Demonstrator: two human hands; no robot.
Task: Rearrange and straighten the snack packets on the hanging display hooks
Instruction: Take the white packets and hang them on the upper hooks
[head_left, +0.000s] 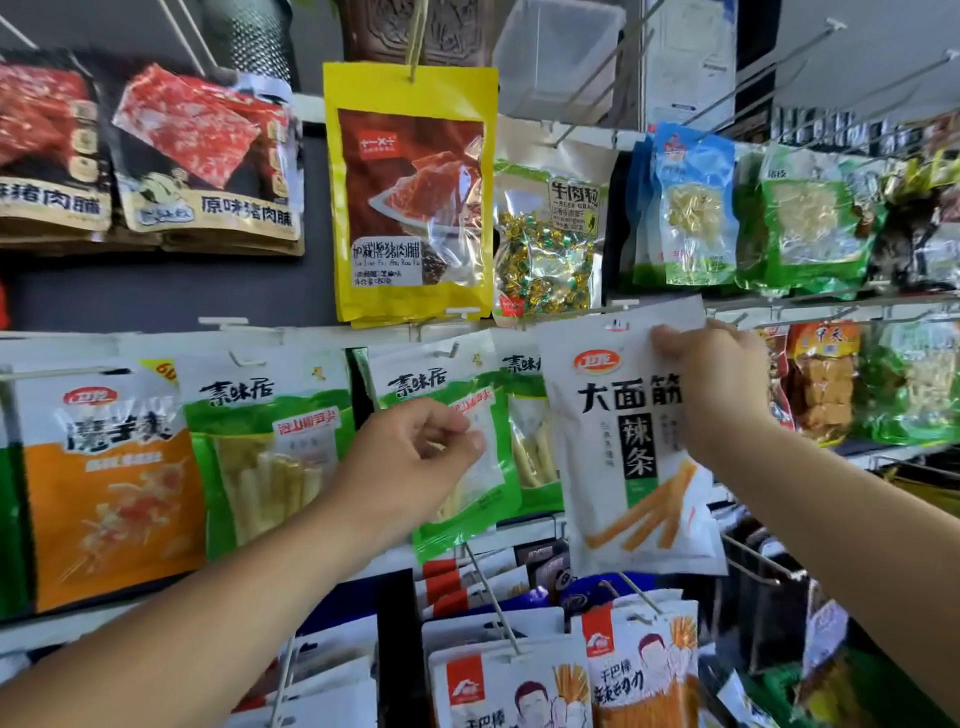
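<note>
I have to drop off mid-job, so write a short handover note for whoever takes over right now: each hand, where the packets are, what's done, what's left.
Left hand: pinching the front of the tilted green bamboo-shoot packet in the middle row.
Right hand: gripping the top right corner of the white spicy-strip packet, its hang hole up near the rail.
Done: the yellow jerky packet above hangs straight.
Left: seat the white packet on its hook if it isn't already, level the green packet, then check the crowded bottom-row packets.

Two bare forearms are seen; no sleeve, watch or ring is worn on the left hand (410, 457) or the right hand (722, 379).
</note>
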